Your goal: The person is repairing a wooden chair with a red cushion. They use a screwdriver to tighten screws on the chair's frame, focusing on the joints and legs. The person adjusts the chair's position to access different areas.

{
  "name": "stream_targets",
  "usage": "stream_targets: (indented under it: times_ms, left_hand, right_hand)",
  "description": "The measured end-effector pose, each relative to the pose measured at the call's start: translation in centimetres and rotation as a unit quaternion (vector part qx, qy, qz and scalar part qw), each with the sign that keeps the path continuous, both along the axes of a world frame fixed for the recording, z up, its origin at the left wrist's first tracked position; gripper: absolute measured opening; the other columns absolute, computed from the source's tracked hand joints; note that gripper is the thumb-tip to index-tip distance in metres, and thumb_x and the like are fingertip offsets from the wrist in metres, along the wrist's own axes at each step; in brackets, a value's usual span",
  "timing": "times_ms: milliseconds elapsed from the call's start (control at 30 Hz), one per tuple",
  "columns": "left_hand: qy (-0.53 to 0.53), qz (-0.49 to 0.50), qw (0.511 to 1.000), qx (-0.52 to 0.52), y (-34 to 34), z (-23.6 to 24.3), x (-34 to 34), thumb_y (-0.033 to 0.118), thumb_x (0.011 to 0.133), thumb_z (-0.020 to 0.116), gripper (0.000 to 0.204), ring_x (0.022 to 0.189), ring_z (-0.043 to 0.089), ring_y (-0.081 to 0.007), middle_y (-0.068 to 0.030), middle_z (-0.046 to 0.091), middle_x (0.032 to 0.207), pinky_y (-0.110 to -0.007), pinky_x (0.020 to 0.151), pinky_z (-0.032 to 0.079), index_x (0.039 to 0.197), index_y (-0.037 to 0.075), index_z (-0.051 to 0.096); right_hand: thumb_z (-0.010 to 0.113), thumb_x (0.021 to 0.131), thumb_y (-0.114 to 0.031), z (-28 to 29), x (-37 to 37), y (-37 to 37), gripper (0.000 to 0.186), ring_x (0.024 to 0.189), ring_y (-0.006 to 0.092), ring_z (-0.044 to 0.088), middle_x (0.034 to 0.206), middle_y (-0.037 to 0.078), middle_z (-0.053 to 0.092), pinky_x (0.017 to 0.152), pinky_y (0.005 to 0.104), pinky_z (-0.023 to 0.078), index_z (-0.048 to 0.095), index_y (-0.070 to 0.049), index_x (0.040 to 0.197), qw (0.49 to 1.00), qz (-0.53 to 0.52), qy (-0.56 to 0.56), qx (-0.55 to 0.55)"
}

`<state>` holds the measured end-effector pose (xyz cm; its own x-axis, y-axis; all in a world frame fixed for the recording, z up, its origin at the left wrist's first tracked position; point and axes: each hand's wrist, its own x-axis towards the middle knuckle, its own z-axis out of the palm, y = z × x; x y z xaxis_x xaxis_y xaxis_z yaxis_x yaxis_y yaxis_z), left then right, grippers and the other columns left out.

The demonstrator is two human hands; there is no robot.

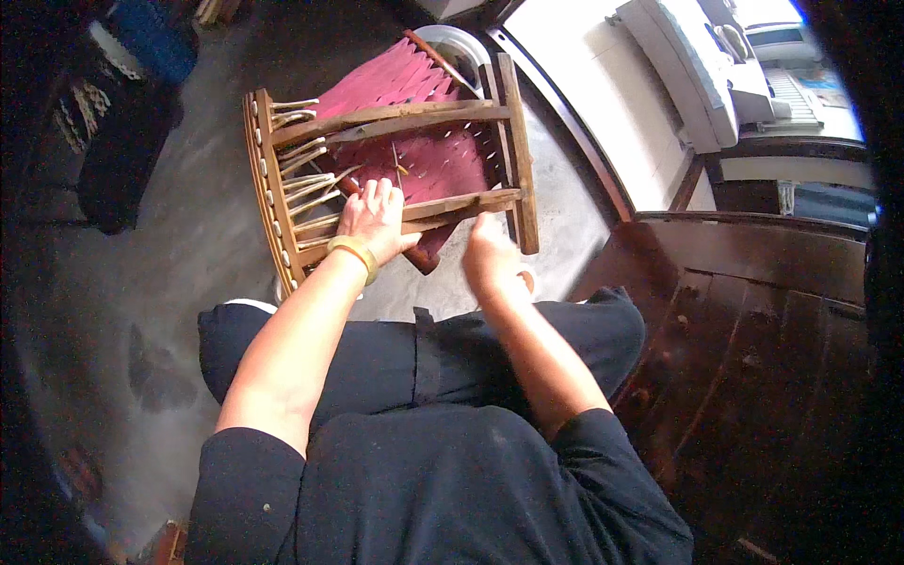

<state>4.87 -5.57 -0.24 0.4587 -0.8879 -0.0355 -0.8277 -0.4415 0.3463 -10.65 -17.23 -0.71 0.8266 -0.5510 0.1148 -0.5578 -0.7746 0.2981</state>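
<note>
Frame of brown wood is standing on the grey floor just beyond the person's knees, with pink-red cloth stretching inside it. The left hand is lying over the nearest rail, fingers reaching toward the cloth; whether it is gripping or only pressing, I cannot tell. The right hand is curling its fingers just beside that rail's right end, and whether it is holding anything is not showing. If the left hand is pressing unevenly, the frame could be tipping or sliding; a hard sideways tug could be straining the cloth or slackening the pale cords. The cloth is narrowing toward its far edge and showing small light gaps, while the cords are running in bunches to a slatted end bar dotted with white knots. Farther out, a whitish round container is sitting behind the frame, and dark wooden furniture is filling the right.
</note>
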Motion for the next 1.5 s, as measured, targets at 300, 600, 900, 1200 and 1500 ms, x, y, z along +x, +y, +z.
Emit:
stream_targets:
  times_ms: [300, 600, 900, 1200, 1500]
  left_hand:
    - [0.003, -0.003, 1.000, -0.008, 0.0, -0.2, 0.0, 0.043, 0.059, 0.074, 0.056, 0.095, 0.045, -0.0258, -0.0101, 0.046, 0.096, -0.037, 0.079, 0.043, 0.093, 0.004, 0.052]
    - [0.000, 0.000, 1.000, -0.010, 0.4, -0.1, 0.2, 0.042, 0.059, 0.074, 0.057, 0.095, 0.045, -0.0258, -0.0102, 0.046, 0.095, -0.037, 0.079, 0.043, 0.094, 0.004, 0.051]
    - [-0.004, -0.002, 1.000, -0.003, 0.2, -0.1, 0.0, 0.043, 0.059, 0.074, 0.059, 0.096, 0.044, -0.0254, -0.0096, 0.045, 0.095, -0.036, 0.078, 0.043, 0.096, 0.004, 0.051]
    - [-0.005, -0.009, 1.000, -0.002, 0.0, -0.1, 0.0, 0.044, 0.060, 0.073, 0.057, 0.095, 0.045, -0.0251, -0.0096, 0.045, 0.095, -0.036, 0.079, 0.044, 0.095, 0.004, 0.051]
    - [0.000, 0.003, 1.000, 0.003, 0.3, 0.0, 0.0, 0.044, 0.059, 0.074, 0.058, 0.096, 0.045, -0.0256, -0.0097, 0.046, 0.095, -0.036, 0.079, 0.044, 0.094, 0.004, 0.052]
  right_hand:
    - [0.052, 0.079, -0.009, 1.6, -0.6, -2.6, 0.007, 0.056, 0.0240, 0.063, 0.065, 0.008, 0.056, 0.048, 0.0339, 0.052, 0.046, -0.008, 0.083, 0.989, -0.128, -0.047, 0.063]
    - [0.052, 0.078, -0.008, 1.4, -0.6, -0.8, 0.010, 0.053, 0.0252, 0.062, 0.068, 0.009, 0.056, 0.046, 0.0340, 0.051, 0.046, -0.007, 0.086, 0.989, -0.034, -0.073, 0.126]
    - [0.054, 0.075, -0.009, 1.3, 0.1, 0.4, 0.011, 0.053, 0.0213, 0.061, 0.067, 0.006, 0.054, 0.046, 0.0301, 0.051, 0.046, -0.008, 0.082, 0.996, -0.052, -0.025, 0.070]
    - [0.053, 0.078, -0.009, 1.5, -1.0, -2.8, 0.009, 0.055, 0.0243, 0.062, 0.068, 0.008, 0.058, 0.047, 0.0328, 0.051, 0.045, -0.008, 0.083, 0.986, -0.129, -0.076, 0.074]
    - [0.054, 0.075, -0.008, 1.0, 0.6, 1.6, 0.011, 0.052, 0.0241, 0.062, 0.066, 0.007, 0.055, 0.045, 0.0317, 0.051, 0.045, -0.008, 0.082, 0.984, 0.023, -0.053, 0.166]
